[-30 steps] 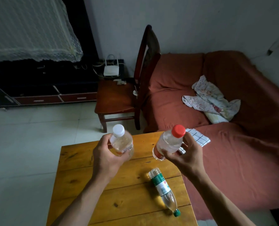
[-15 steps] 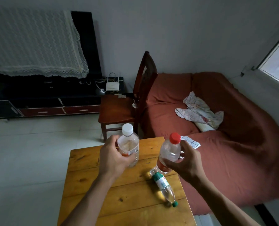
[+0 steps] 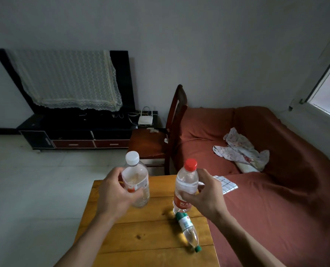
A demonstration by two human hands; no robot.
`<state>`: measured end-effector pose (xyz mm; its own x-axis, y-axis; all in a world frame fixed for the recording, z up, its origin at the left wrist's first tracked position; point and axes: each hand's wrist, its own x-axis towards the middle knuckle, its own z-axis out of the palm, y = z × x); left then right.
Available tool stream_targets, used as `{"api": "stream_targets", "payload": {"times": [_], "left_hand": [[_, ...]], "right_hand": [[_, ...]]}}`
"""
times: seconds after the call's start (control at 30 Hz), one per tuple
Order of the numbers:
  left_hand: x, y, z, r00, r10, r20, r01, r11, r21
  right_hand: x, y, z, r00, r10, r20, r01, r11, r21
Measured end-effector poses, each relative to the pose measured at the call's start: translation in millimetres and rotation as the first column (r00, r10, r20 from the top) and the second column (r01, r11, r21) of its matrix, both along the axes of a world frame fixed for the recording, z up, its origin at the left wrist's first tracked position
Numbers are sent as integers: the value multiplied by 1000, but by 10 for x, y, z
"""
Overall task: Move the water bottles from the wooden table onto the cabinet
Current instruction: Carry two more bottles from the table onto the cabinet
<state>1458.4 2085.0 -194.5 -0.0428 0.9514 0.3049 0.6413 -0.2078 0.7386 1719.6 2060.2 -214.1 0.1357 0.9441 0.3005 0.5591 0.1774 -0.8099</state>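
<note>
My left hand (image 3: 115, 194) grips a clear bottle with a white cap (image 3: 136, 176), held upright above the wooden table (image 3: 141, 239). A clear bottle with a red cap and red label (image 3: 186, 183) is upright in my right hand (image 3: 204, 197), just right of the first. A third bottle with a green cap and green label (image 3: 187, 231) lies on its side on the table below my right hand. The low black cabinet (image 3: 77, 128) stands against the far wall on the left.
A dark wooden chair (image 3: 156, 143) stands between the table and the cabinet. A sofa with a red cover (image 3: 276, 189) fills the right side, with crumpled cloth and a checked cloth on it. A lace-covered screen and a white router (image 3: 145, 120) sit on the cabinet.
The view has tilted up, showing more wall and the whole cabinet. Both hands have kept their bottles and brought them from tilted to upright. The green-capped bottle stays lying on the table.
</note>
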Motion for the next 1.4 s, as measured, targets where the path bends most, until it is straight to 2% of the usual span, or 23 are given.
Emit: {"api": "stream_targets", "payload": {"times": [0.17, 0.37, 0.67, 0.87, 1.03, 1.17, 1.3, 1.4], "left_hand": [[-115, -563, 130, 993, 116, 35, -115, 993, -23], [-601, -1152, 153, 970, 238, 57, -235, 971, -45], [-1997, -2067, 166, 890, 433, 142, -438, 899, 5], [-2959, -2619, 117, 855, 498, 147, -505, 863, 12], [-3569, -3079, 33, 786, 605, 127, -606, 795, -31], [-3887, -3399, 17, 703, 702, 116, -703, 710, -33], [-4117, -3659, 0, 587, 805, 88, -805, 591, -42], [-4170, -3830, 15, 472, 878, 73, -879, 476, -38]], "right_hand": [[-49, -180, 7, 995, 97, 5, -97, 994, -59], [-547, -410, 39, 975, 220, 45, -215, 972, -95], [-2109, -814, 283, 894, 416, 165, -409, 909, -78], [-3180, -1061, 391, 853, 497, 160, -489, 868, -87], [-3989, -1250, 474, 764, 629, 144, -625, 777, -73], [-4566, -1316, 489, 659, 742, 122, -738, 670, -81], [-5100, -1350, 411, 534, 840, 93, -836, 541, -87], [-5462, -1350, 338, 425, 905, 8, -899, 424, -110]]}}
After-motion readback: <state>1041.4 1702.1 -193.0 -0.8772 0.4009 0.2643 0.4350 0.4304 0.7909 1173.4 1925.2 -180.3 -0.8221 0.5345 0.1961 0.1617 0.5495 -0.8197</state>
